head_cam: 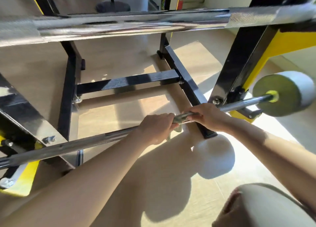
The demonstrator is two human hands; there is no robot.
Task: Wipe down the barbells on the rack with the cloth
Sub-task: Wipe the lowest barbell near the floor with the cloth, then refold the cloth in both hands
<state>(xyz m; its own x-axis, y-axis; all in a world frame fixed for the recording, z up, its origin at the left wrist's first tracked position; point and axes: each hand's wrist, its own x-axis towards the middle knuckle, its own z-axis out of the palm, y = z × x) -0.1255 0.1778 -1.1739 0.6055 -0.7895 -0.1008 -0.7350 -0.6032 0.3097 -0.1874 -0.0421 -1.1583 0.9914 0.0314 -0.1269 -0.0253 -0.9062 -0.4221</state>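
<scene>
It was a gym, or a room fitted out as one. A black and yellow steel rack (239, 64), bolted together and braced by cross-members at its foot, stood on a pale tiled floor (153, 184). An upper barbell (130, 25), chromed and with knurled grip sections, lay across it. A lower barbell (77, 146) carried a thick grey weight (287, 93) at its right end. Behind the rack, a round dark base (112, 6) with a post stood near a light wall. Sunlight fell across the floor.

A grey-green cloth (179, 120) was bunched round the middle of the lower barbell (85, 143), which lay across the black-and-yellow rack (239, 59) beneath the chrome upper barbell (130, 24).
</scene>
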